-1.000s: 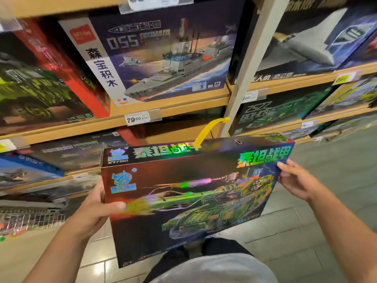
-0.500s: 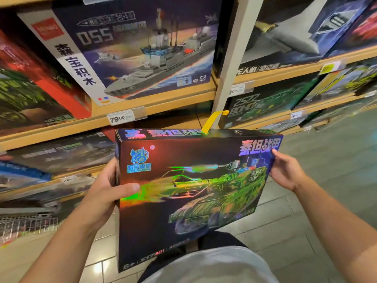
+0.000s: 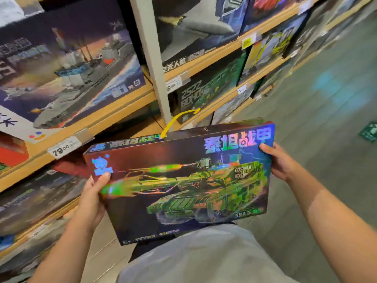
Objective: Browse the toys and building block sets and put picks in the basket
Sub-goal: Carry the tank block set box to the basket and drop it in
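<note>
Holding the tank building block box (image 3: 183,180) before the shelf (image 3: 114,111), we grip its ends: left hand (image 3: 91,199) and right hand (image 3: 279,162) both pinching.

The person wears a light grey shirt (image 3: 204,260) over dark trousers (image 3: 140,250). Both forearms are bare, and the left hand (image 3: 91,201) and right hand (image 3: 279,162) carry no gloves.
</note>
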